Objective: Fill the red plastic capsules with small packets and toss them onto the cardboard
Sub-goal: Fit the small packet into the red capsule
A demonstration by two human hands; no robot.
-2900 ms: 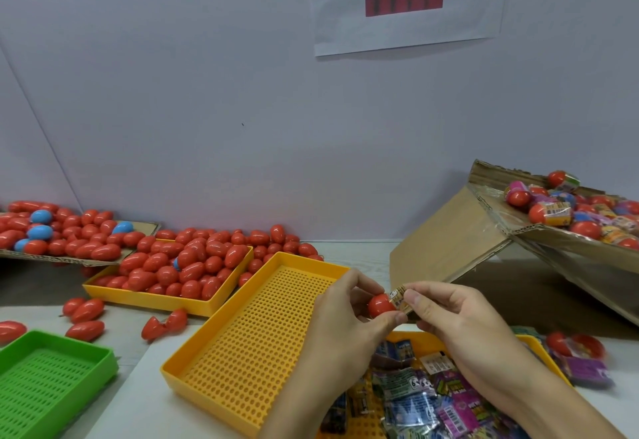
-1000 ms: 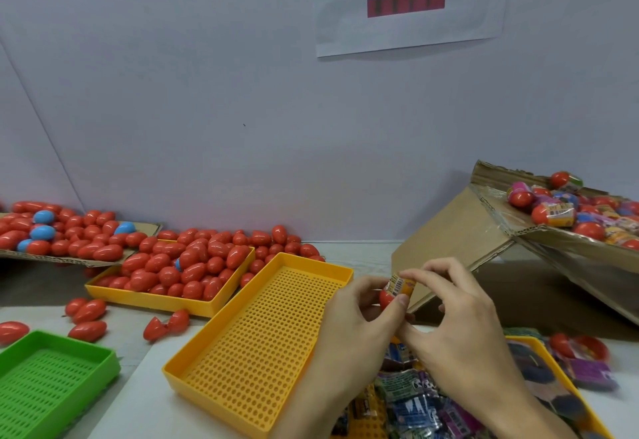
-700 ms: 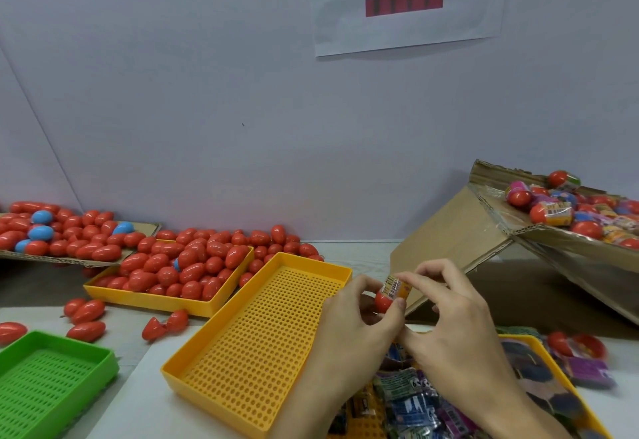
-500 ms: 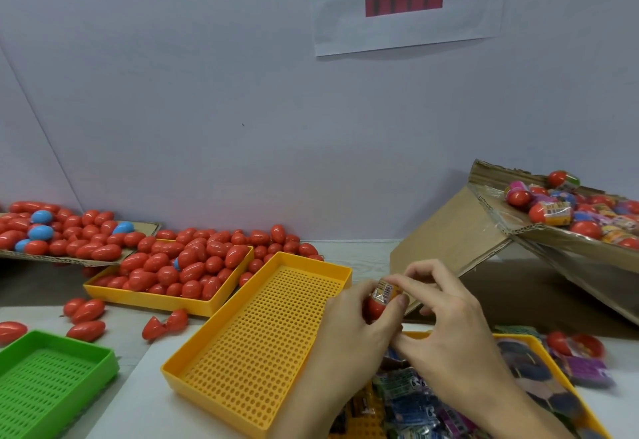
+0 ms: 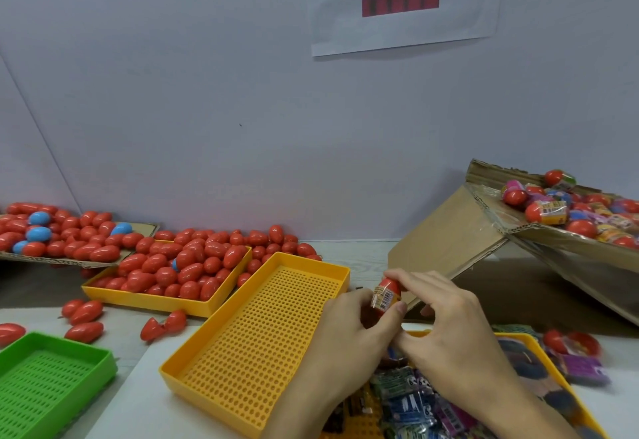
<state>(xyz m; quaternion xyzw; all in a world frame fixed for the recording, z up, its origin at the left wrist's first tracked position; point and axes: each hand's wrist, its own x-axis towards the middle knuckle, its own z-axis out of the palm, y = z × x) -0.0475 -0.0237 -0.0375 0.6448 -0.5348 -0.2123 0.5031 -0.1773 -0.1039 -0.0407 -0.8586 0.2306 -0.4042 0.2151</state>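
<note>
A red capsule (image 5: 390, 286) with a small printed packet (image 5: 383, 299) around its lower part is held between both hands above the near table. My left hand (image 5: 349, 338) grips it from below, thumb against the packet. My right hand (image 5: 446, 321) pinches its top with fingertips. The slanted cardboard (image 5: 446, 234) rises at the right, and its upper flap carries several wrapped capsules (image 5: 549, 212). Loose packets (image 5: 411, 400) lie in a yellow tray beneath my hands.
A perforated yellow tray (image 5: 256, 335) sits left of my hands. Behind it a second yellow tray (image 5: 148, 300) is heaped with red capsules (image 5: 186, 262). A green tray (image 5: 52, 380) is at the near left. More red and blue capsules lie on flat cardboard (image 5: 69, 260) at far left.
The packet has gone from beside the capsule to wrapped over its lower half. Both hands stayed together and shifted slightly, the capsule now standing more upright.
</note>
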